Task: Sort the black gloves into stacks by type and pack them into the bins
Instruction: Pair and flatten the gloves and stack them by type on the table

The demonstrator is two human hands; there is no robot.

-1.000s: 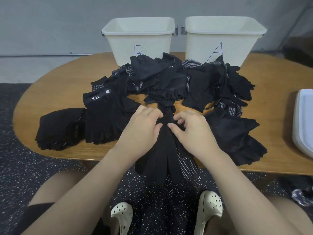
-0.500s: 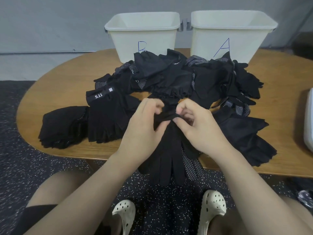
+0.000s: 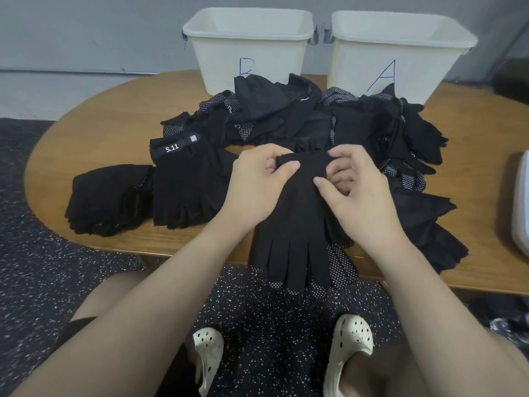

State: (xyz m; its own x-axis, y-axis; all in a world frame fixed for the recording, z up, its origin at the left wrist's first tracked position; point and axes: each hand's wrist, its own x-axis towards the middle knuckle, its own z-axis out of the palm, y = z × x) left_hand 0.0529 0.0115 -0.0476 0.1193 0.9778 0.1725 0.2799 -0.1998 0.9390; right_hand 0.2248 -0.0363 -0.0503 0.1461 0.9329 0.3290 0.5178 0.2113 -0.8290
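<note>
Black gloves [image 3: 323,121] heaped mid-frame, flat stacks at left [image 3: 183,193]; one full-fingered glove [image 3: 297,224] hangs centre; bins B [image 3: 249,50], A [image 3: 400,53] at top

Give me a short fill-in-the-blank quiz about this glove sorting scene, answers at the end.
1. Both hands, left hand and right hand, pinch the cuff of one full-finger ____.
2. The bin on the right is marked with the letter ____.
3. The fingerless glove carries a label that reads ____.
4. The gloves lie on a ____ table.

Answers: glove; A; 5.11; wooden
</note>
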